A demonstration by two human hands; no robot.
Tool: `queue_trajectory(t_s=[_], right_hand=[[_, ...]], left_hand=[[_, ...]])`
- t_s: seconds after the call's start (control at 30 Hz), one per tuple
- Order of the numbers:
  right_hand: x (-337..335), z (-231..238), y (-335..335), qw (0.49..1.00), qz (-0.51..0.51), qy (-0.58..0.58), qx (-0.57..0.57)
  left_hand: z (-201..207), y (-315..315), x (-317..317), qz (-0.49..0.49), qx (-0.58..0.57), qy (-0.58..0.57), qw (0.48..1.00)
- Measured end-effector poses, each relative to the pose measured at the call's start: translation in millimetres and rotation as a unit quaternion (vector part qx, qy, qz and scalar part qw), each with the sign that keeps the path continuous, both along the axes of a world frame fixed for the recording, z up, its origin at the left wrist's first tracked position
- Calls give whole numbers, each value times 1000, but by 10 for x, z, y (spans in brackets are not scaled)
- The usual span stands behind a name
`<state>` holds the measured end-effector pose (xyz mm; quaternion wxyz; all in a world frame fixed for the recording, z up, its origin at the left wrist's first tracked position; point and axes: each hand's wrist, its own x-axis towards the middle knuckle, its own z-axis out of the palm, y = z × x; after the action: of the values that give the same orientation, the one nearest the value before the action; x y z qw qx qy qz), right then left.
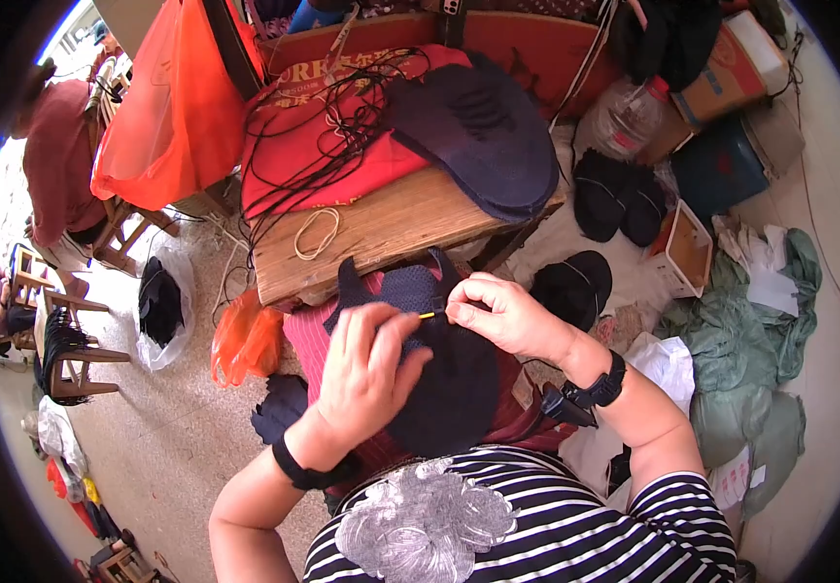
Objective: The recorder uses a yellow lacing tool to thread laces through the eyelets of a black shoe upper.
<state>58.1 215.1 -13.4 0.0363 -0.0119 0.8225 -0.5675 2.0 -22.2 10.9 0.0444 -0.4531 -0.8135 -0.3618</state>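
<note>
Dark navy fabric point(449, 389) lies across my lap, with a dotted, knitted-looking part point(408, 289) at its far end. My left hand point(361, 364) is over its left side, back up, fingers stretched out and the thumb apart. A thin yellow stick-like piece point(427, 316) shows at the left fingertips, between both hands; its ends are hidden or too small to tell. Against the fabric's upper right edge, my right hand point(502, 313) has thumb and forefinger pinched together. The fabric edge runs into that pinch. Under the fabric is a red striped cloth point(308, 345).
Ahead stands a wooden bench point(381, 228) with red bags, tangled black cord point(327, 146) and dark, rounded fabric pieces point(483, 126). Dark caps point(575, 287), a white basket point(682, 253) and green plastic sheeting point(760, 330) lie at right. Stools point(75, 360) and a seated person point(60, 160) are left.
</note>
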Motion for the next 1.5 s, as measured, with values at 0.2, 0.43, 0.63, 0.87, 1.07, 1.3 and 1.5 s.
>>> queue_trajectory(t_s=[0.2,0.43,0.63,0.87,1.07,1.3,1.5], right_hand=[[-43,117,-99,975,4,110,194],[-76,41,-43,988,60,56,129],[-35,-47,-17,993,45,54,90],[-34,411,-195,890,26,287,354],[88,216,-134,934,139,269,189],[214,300,267,999,16,-19,22],[194,459,219,982,58,57,171]], left_hand=[[-149,153,-356,-69,-133,113,982],[-212,-48,-370,-203,-88,97,970],[-175,-316,-293,-228,-87,130,961],[-132,-420,-193,-128,-97,118,980],[-187,-80,-8,-100,24,55,993],[-239,-116,177,-139,-58,34,988],[-237,-108,213,-157,-100,53,981]])
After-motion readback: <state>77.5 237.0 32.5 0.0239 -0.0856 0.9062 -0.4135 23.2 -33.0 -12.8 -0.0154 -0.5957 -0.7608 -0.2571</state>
